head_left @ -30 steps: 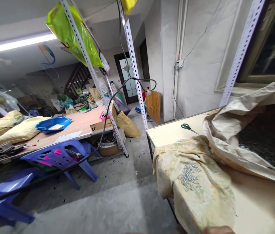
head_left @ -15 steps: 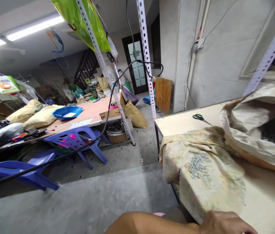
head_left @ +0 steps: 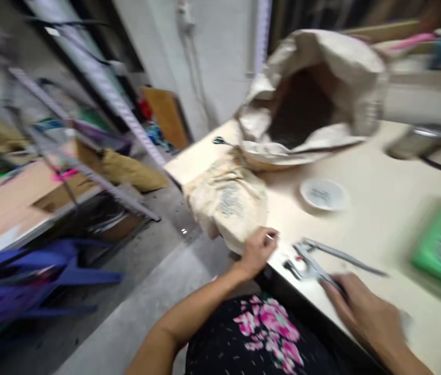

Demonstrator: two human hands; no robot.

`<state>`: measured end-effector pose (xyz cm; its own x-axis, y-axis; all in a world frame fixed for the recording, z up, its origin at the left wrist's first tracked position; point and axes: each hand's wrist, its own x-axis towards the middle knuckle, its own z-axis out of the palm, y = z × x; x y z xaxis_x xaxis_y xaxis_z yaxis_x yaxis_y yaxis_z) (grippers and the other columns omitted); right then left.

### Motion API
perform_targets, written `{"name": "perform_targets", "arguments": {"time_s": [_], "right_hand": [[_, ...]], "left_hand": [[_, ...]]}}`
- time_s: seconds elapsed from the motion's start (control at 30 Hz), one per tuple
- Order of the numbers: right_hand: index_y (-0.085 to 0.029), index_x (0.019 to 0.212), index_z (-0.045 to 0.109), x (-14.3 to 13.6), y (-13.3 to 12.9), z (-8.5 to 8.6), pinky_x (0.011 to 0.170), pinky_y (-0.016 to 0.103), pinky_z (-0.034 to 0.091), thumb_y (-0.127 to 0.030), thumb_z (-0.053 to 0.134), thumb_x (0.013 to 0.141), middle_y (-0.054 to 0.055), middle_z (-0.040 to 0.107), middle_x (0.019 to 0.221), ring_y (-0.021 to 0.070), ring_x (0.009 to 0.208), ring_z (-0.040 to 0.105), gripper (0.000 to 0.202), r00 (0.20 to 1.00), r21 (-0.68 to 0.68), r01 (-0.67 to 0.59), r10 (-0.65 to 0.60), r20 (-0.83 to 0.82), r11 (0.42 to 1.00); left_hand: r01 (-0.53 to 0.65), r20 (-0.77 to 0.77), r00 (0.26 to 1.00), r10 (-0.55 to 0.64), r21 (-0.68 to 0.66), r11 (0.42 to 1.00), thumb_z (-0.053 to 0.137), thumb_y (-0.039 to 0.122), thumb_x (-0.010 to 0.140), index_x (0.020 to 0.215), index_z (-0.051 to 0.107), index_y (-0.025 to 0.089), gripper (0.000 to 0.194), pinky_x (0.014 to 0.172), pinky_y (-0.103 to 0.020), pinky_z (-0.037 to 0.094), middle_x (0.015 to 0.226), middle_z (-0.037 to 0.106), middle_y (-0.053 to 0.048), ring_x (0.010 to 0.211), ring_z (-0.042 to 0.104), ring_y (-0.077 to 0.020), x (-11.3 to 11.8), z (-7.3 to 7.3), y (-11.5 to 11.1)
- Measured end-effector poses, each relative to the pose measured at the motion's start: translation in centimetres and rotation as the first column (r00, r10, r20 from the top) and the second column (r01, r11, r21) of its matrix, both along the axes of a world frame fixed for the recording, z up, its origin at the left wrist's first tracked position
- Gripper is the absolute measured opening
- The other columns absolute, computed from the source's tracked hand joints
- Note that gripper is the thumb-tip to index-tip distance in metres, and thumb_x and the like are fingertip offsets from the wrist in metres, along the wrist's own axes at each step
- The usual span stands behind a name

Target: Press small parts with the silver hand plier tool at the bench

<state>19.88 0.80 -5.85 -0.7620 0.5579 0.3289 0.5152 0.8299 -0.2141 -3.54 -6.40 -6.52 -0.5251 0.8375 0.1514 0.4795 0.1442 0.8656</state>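
Note:
At the table's front edge my left hand [head_left: 258, 250] pinches a small whitish piece [head_left: 270, 237], beside a patterned cloth [head_left: 208, 200] bearing a pile of small grey pieces [head_left: 230, 202]. Farther right, my right hand [head_left: 364, 307] is wrapped round one handle of grey metal pliers [head_left: 314, 266]; the other handle points away to the right, spread apart. The pliers' head faces my left hand, with a small red and a black part by it. Behind them stands a white bowl [head_left: 324, 194] holding some grey pieces. Motion blurs the view.
An open sack [head_left: 361, 78] with dark contents stands at the back of the table [head_left: 376, 208]. Green-handled scissors [head_left: 218, 140] lie left of it. A green tray [head_left: 427, 250] of small pieces sits right. Blue chairs [head_left: 44, 281] and another table [head_left: 17, 203] are left.
The view has swung right and down, bringing in the bowl, green tray, pliers and my right hand. My left hand now appears by the cloth with a small piece between its fingers.

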Motion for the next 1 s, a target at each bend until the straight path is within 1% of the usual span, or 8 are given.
{"name": "perform_targets", "arguments": {"time_s": [0.07,0.13,0.33,0.5,0.6,0.7,0.8,1.0], "right_hand": [[-0.02,0.091,0.062,0.7,-0.3,-0.5,0.047,0.026,0.038,-0.043,0.042,0.1,0.004,0.066,0.083,0.0164,0.06,0.062,0.032,0.995,-0.055,0.093,-0.091,0.044,0.994],[-0.02,0.09,0.061,0.7,0.2,-1.0,0.05,0.026,0.037,-0.043,0.041,0.1,0.003,0.065,0.083,0.0152,0.062,0.061,0.032,0.992,-0.073,0.125,-0.124,0.017,0.989],[-0.017,0.091,0.059,0.5,1.0,-1.0,0.052,0.027,0.031,-0.037,0.041,0.102,0.004,0.064,0.085,0.0124,0.062,0.055,0.029,0.996,-0.092,0.087,-0.089,-0.016,0.992],[-0.017,0.085,0.059,0.5,0.9,-0.5,0.058,0.028,0.033,-0.031,0.039,0.103,0.003,0.06,0.079,0.0123,0.063,0.051,0.031,1.0,-0.011,0.024,-0.024,0.009,1.0],[-0.017,0.08,0.059,0.4,1.2,-0.4,0.061,0.029,0.033,-0.03,0.04,0.103,0.002,0.057,0.073,0.0134,0.065,0.049,0.032,1.0,0.057,0.018,-0.019,0.012,0.998],[-0.017,0.079,0.059,0.4,1.4,-0.4,0.062,0.03,0.032,-0.03,0.04,0.103,0.002,0.057,0.072,0.0143,0.066,0.047,0.033,1.0,0.08,0.023,-0.024,0.013,0.997],[-0.017,0.079,0.059,0.4,1.5,-0.6,0.062,0.03,0.03,-0.03,0.041,0.103,0.002,0.057,0.073,0.0148,0.066,0.046,0.032,1.0,0.091,0.02,-0.021,0.015,0.996],[-0.018,0.078,0.058,0.3,1.6,-0.7,0.062,0.031,0.028,-0.027,0.042,0.102,0.002,0.054,0.071,0.0158,0.068,0.044,0.03,1.0,0.139,0.007,-0.004,-0.026,0.99]], "left_hand": [[0.024,0.028,0.999,-0.025,0.018,1.0,0.059,0.023,0.087,0.098,0.069,0.018,0.016,0.071,-0.024,0.052,0.088,0.069,-0.004,0.073,0.063,-0.0127,-0.6,0.1,0.6],[0.046,0.05,0.998,-0.048,0.041,0.998,0.06,0.026,0.086,0.097,0.069,0.018,0.016,0.069,-0.023,0.05,0.087,0.069,-0.004,0.072,0.062,-0.0121,-0.9,0.0,1.3],[0.107,0.204,0.974,-0.095,-0.051,0.993,0.063,0.035,0.083,0.096,0.069,0.016,0.024,0.066,-0.023,0.048,0.08,0.069,-0.003,0.068,0.061,-0.0125,-1.2,0.5,1.8],[0.201,0.314,0.938,-0.149,-0.138,0.97,0.066,0.04,0.079,0.092,0.071,0.015,0.029,0.066,-0.024,0.049,0.081,0.071,-0.004,0.071,0.063,-0.0142,-0.6,2.0,1.7],[0.269,0.342,0.92,-0.193,-0.19,0.944,0.069,0.04,0.077,0.088,0.072,0.015,0.028,0.068,-0.025,0.049,0.081,0.071,-0.004,0.073,0.064,-0.0149,0.4,3.0,1.6],[0.303,0.366,0.908,-0.206,-0.232,0.924,0.07,0.038,0.074,0.086,0.073,0.014,0.027,0.069,-0.024,0.048,0.08,0.072,-0.005,0.073,0.064,-0.0151,1.2,3.7,1.7],[0.316,0.389,0.9,-0.194,-0.279,0.907,0.072,0.039,0.072,0.083,0.073,0.013,0.028,0.067,-0.024,0.047,0.076,0.072,-0.004,0.07,0.063,-0.0144,1.4,4.0,2.0],[0.344,0.404,0.893,-0.198,-0.33,0.879,0.074,0.04,0.069,0.079,0.074,0.013,0.029,0.063,-0.024,0.045,0.073,0.072,-0.004,0.065,0.06,-0.0133,1.5,3.7,2.8]]}}
